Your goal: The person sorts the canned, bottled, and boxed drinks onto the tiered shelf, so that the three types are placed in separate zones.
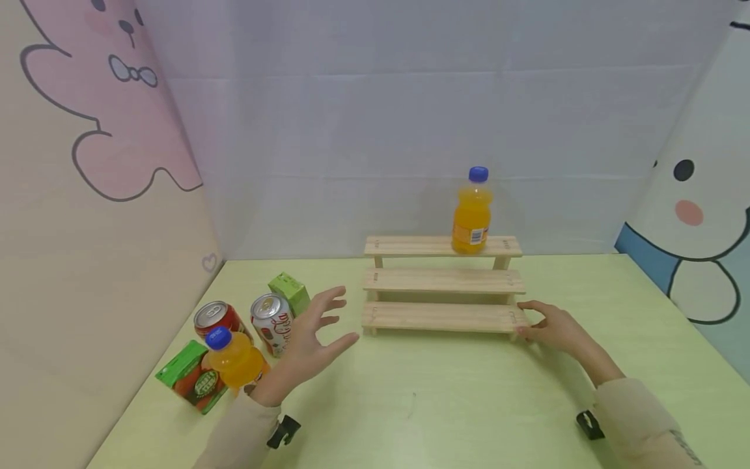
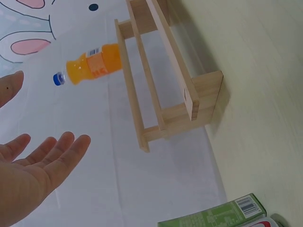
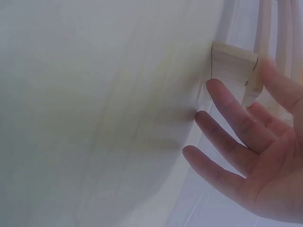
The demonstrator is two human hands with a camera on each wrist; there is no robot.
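A three-step wooden display shelf (image 1: 443,316) stands on the table, an orange drink bottle (image 1: 471,218) with a blue cap upright on its top step. My right hand (image 1: 553,329) is at the right end of the lowest step, thumb at the front edge and index finger by the back. In the right wrist view the other fingers (image 3: 227,146) spread below the board's end. My left hand (image 1: 307,342) hovers empty left of the shelf, fingers apart. Beside it are a white Coca-Cola can (image 1: 273,324) and a green carton (image 1: 290,292).
Further left stand a red can (image 1: 219,318), a second orange drink bottle (image 1: 236,358) and a green juice box (image 1: 193,376) with a fruit picture. The pale table (image 1: 422,404) meets a white cloth (image 1: 328,163) at the back and printed walls at both sides.
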